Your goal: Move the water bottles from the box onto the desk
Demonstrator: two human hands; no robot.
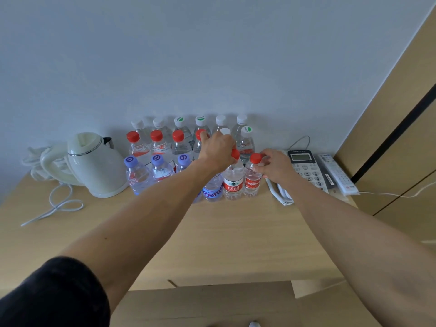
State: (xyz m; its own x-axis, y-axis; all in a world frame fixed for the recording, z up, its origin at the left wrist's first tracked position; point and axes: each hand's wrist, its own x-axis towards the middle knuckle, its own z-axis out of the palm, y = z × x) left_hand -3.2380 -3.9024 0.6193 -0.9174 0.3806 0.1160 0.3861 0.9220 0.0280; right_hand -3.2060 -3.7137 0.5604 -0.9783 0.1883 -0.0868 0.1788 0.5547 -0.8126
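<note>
The water bottles (184, 147) stand upright in rows on the wooden bench (236, 232), grouped against the pale wall (212, 55): white and green-marked caps at the back, red caps in the middle row, purple caps at the front left. At the front right of the group, a red-labelled bottle (233, 182) stands on the bench under the left hand (218, 148), whose fingers are closed around its red cap. Just beside it to the right, a smaller red-capped bottle (253, 179) stands on the bench; the right hand (274, 165) pinches its neck below the cap with fingers closed on it. A blue-labelled bottle (212, 190) stands directly left of the pair, partly hidden by the left forearm. A cream electric kettle (94, 161) sits left of the bottles, with a white cable (59, 204) coiled nearby. A desk telephone (306, 168) and a remote control (337, 175) lie to the right.
</note>
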